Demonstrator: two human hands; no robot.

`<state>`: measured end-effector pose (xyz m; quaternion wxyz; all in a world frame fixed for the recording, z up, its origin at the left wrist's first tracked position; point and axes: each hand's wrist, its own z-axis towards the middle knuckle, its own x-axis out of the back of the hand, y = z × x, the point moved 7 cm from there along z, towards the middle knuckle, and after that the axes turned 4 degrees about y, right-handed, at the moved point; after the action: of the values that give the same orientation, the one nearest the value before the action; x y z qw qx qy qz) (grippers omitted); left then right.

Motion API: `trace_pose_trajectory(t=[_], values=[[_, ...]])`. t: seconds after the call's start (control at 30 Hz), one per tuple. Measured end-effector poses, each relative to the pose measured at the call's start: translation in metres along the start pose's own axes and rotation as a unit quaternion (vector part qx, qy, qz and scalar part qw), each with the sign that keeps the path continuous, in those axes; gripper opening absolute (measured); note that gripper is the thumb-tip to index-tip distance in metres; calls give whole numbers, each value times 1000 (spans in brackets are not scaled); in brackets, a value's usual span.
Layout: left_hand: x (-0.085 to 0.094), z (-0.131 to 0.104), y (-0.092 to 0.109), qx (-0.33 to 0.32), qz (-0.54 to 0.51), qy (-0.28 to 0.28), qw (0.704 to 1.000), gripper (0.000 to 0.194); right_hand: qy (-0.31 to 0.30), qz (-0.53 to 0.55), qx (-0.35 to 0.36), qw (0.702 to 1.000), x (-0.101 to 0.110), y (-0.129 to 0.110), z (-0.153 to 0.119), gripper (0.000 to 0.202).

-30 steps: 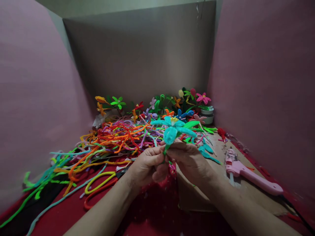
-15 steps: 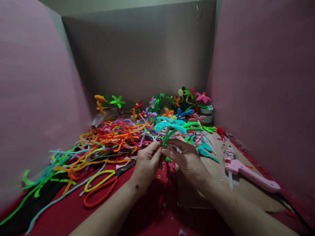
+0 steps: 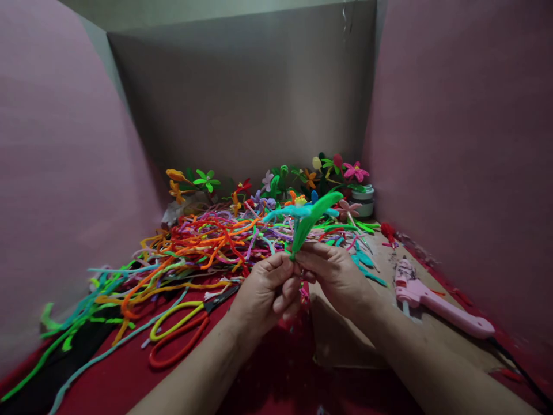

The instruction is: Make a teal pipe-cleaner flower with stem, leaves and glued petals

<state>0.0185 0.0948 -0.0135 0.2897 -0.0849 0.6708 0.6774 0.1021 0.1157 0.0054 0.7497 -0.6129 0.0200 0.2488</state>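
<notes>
Between my two hands a pipe-cleaner flower stands upright, with turquoise petals, a yellow centre and a green leaf slanting up to the right. My left hand pinches the stem just under the leaf. My right hand is closed at the same spot, thumb and fingertips at the leaf's base. The lower stem is hidden by my fingers.
A heap of coloured pipe cleaners spreads behind and left. Scissors with yellow and red handles lie left; a pink glue gun rests on cardboard at right. Finished flowers and a jar stand at the back.
The flower has turned in my fingers, so the green leaf now stands up broad in front of the petals. My left hand has rolled, showing more of its curled fingers.
</notes>
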Motion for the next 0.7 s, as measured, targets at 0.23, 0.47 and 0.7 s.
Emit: trace_pose_trajectory(t=[0.23, 0.47, 0.7], values=[[-5, -3, -7, 71, -33, -143, 987, 22, -52, 68, -29, 996, -7, 10, 0, 6], [11, -9, 29, -194, 428, 135, 872, 14, 96, 8, 22, 995, 7, 6, -1, 7], [9, -1, 13, -70, 243, 41, 967, 21, 6, -1, 25, 1000, 3, 10, 4, 9]])
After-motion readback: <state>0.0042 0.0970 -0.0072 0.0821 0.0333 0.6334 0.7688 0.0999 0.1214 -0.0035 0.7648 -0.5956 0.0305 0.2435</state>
